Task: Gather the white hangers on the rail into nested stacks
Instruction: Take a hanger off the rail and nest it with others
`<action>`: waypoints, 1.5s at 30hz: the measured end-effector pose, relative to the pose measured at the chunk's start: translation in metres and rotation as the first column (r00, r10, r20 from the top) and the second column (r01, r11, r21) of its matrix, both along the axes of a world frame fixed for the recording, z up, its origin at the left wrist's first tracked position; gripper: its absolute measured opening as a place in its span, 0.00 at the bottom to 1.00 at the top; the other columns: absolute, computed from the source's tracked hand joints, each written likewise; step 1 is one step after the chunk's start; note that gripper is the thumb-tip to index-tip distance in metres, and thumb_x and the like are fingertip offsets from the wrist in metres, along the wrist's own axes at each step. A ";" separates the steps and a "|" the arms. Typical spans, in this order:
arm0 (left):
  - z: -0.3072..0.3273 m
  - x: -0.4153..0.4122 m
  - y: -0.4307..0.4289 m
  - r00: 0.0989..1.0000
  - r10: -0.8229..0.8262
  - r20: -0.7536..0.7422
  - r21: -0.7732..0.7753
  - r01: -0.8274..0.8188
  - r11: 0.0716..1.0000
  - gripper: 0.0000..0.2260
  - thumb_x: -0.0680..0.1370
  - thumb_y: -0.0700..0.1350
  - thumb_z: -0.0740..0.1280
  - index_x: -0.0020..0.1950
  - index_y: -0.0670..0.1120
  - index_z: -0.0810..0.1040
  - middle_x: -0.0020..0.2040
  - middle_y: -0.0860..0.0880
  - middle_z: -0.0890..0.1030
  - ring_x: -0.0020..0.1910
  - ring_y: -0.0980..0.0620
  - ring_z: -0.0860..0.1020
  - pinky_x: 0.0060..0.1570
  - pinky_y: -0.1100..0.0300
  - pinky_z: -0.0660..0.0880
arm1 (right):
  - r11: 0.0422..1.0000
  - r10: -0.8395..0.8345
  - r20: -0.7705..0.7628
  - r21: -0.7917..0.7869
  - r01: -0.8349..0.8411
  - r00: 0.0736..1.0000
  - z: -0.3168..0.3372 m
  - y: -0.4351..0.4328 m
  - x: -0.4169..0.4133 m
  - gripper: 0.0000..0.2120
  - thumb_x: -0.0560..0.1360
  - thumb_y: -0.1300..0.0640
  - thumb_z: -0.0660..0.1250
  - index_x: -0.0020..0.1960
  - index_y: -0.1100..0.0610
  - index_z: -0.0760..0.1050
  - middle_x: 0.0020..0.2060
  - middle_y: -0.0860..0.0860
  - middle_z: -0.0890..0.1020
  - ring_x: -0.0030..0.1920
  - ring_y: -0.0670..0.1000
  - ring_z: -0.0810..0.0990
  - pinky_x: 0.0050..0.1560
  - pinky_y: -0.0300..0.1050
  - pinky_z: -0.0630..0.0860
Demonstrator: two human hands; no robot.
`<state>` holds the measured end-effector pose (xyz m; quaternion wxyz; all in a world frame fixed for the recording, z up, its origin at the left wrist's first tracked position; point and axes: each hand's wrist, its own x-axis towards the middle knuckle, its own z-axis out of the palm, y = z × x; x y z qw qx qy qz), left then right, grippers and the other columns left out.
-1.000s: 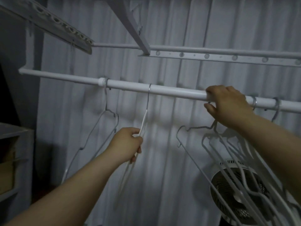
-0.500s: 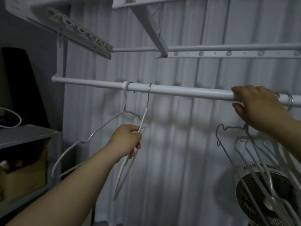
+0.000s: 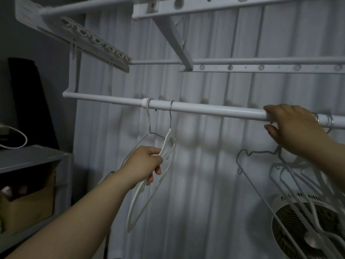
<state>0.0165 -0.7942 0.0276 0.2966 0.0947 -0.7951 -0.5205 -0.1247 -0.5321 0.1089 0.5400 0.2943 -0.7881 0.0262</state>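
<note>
Left hand [image 3: 144, 162] grips hanger [image 3: 149, 187] — right hand [image 3: 291, 126] curls over rail [image 3: 214, 109]

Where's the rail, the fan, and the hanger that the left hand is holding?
rail [image 3: 214, 109]: head view, bare middle of the tube.
fan [image 3: 283, 238]: head view, dark grille.
hanger [image 3: 166, 138]: head view, white arm under its hook.
</note>
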 end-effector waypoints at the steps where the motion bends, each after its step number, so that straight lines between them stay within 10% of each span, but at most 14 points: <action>1: 0.000 0.001 0.001 1.000 -0.004 0.001 -0.004 0.004 1.000 0.11 0.76 0.34 0.58 0.51 0.47 0.75 0.27 0.46 0.73 0.10 0.57 0.64 0.15 0.71 0.62 | 1.000 -0.002 0.001 0.000 0.002 1.000 0.000 0.001 -0.001 0.22 0.61 0.69 0.76 0.53 0.71 0.76 0.40 0.70 0.81 0.38 0.70 0.79 0.42 0.61 0.77; 12: 0.002 -0.005 -0.005 0.997 0.048 0.066 -0.092 -0.042 0.995 0.18 0.76 0.40 0.63 0.66 0.43 0.71 0.31 0.50 0.79 0.16 0.59 0.72 0.21 0.68 0.69 | 1.000 -0.014 0.163 -0.011 0.016 0.987 0.003 0.003 0.003 0.23 0.69 0.63 0.71 0.63 0.68 0.71 0.54 0.69 0.78 0.53 0.69 0.75 0.56 0.60 0.70; 20: 0.024 0.011 -0.003 0.939 0.332 -0.092 -0.423 -0.339 0.840 0.20 0.73 0.52 0.67 0.62 0.46 0.75 0.57 0.48 0.79 0.58 0.49 0.75 0.53 0.62 0.67 | 0.970 0.183 0.294 -0.209 -0.123 0.938 0.012 0.009 0.022 0.27 0.76 0.58 0.62 0.73 0.62 0.59 0.71 0.61 0.65 0.69 0.62 0.66 0.68 0.55 0.62; 27: 0.045 0.015 0.090 0.983 -0.091 -0.161 -0.478 0.003 0.878 0.03 0.73 0.46 0.67 0.40 0.54 0.77 0.34 0.62 0.76 0.33 0.67 0.75 0.35 0.81 0.66 | 0.991 0.042 0.269 -0.134 -0.006 0.962 0.020 0.035 0.021 0.17 0.78 0.61 0.57 0.66 0.63 0.69 0.57 0.64 0.79 0.55 0.64 0.75 0.55 0.52 0.67; 31: 0.035 0.000 0.143 0.974 -0.226 0.012 -0.443 0.208 0.872 0.07 0.73 0.50 0.67 0.48 0.49 0.80 0.34 0.56 0.76 0.34 0.61 0.75 0.39 0.70 0.71 | 0.996 -0.071 0.351 -0.021 0.084 0.934 0.016 0.052 0.022 0.21 0.75 0.56 0.64 0.67 0.60 0.68 0.60 0.62 0.77 0.60 0.62 0.73 0.60 0.50 0.66; 38: -0.006 -0.032 0.211 0.912 -0.346 0.222 -0.162 0.384 0.909 0.33 0.70 0.63 0.65 0.69 0.50 0.62 0.65 0.47 0.75 0.61 0.49 0.75 0.56 0.60 0.71 | 0.998 -0.061 0.375 0.006 0.064 0.925 0.006 0.056 0.027 0.33 0.72 0.44 0.65 0.72 0.56 0.60 0.69 0.56 0.68 0.68 0.58 0.66 0.69 0.50 0.59; 42: -0.019 -0.043 0.234 0.907 -0.359 0.221 -0.071 0.382 0.921 0.40 0.63 0.62 0.72 0.69 0.51 0.59 0.62 0.45 0.77 0.58 0.48 0.77 0.59 0.54 0.75 | 0.998 -0.070 0.333 0.017 0.069 0.940 0.003 0.056 0.023 0.32 0.73 0.44 0.65 0.71 0.56 0.61 0.68 0.57 0.69 0.68 0.58 0.66 0.70 0.52 0.57; 45: -0.026 -0.051 0.242 0.883 -0.436 0.174 0.073 0.430 0.900 0.25 0.69 0.46 0.71 0.62 0.45 0.64 0.45 0.44 0.81 0.34 0.57 0.81 0.38 0.65 0.79 | 0.997 -0.071 0.318 0.026 0.066 0.946 0.001 0.057 0.020 0.30 0.73 0.44 0.63 0.71 0.56 0.61 0.68 0.56 0.69 0.68 0.59 0.66 0.71 0.53 0.56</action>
